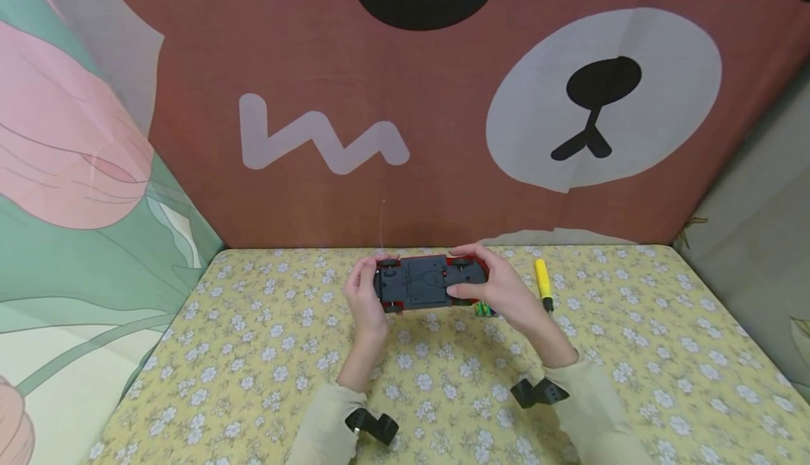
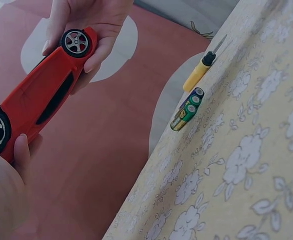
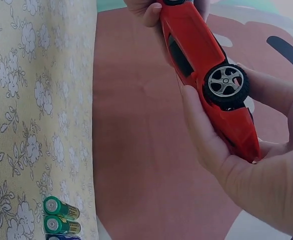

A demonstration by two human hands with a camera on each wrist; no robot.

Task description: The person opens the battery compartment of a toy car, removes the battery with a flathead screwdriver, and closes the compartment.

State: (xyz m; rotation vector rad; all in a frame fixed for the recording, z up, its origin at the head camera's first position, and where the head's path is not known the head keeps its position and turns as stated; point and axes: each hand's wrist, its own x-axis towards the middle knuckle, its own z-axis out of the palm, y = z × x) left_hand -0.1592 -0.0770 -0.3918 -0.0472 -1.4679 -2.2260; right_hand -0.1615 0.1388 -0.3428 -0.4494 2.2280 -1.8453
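A red toy car (image 1: 425, 283) is held up over the table with its black underside facing the head camera. My left hand (image 1: 368, 295) grips one end, and my right hand (image 1: 500, 288) grips the other, its thumb lying across the underside. In the left wrist view the car (image 2: 49, 95) shows its red side and silver-spoked wheels. From the right wrist, my right hand (image 3: 266, 150) wraps around the car (image 3: 196, 45) near a wheel. Behind and below the right hand, several green and dark blue batteries (image 2: 187, 110) lie side by side on the table.
A screwdriver (image 1: 543, 283) with a yellow handle and black collar lies to the right of the hands. The table (image 1: 253, 373) wears a yellow flowered cloth. A printed fabric backdrop (image 1: 304, 205) rises at its far edge, with more fabric at both sides.
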